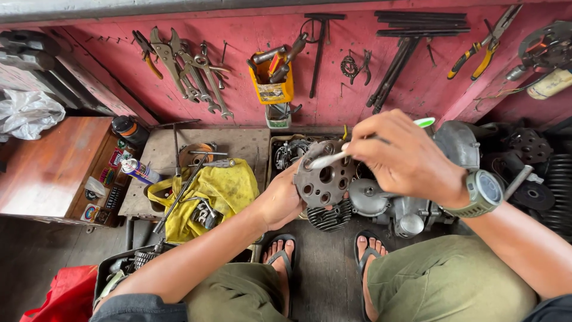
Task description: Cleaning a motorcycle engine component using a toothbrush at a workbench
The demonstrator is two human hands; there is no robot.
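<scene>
Left hand: the left hand (280, 200) gripped the lower left edge of a round grey metal plate (325, 174), fingers curled shut behind it, thumb on the front.
Plate: pierced with several round holes, it was held up tilted towards the camera, just above a finned cylinder (329, 217) and in front of an engine casing (387, 206).
Right hand: the right hand (402, 156) was closed in a pinch around a thin pale tool (326, 160), possibly a brush, though its tip was too blurred to tell.
Tool: its pale end lay against the upper face of the plate.
Wrist: a green watch (484, 192) sat on the right wrist.
Bench side: a yellow rag (223, 188) lay left of the plate with a spray can (140, 171) beside it.
Wall: pliers and spanners (190, 68) hung on the red board (250, 113), a yellow tool holder (272, 83) in the middle.
Floor: both feet wore sandals (280, 250).
</scene>
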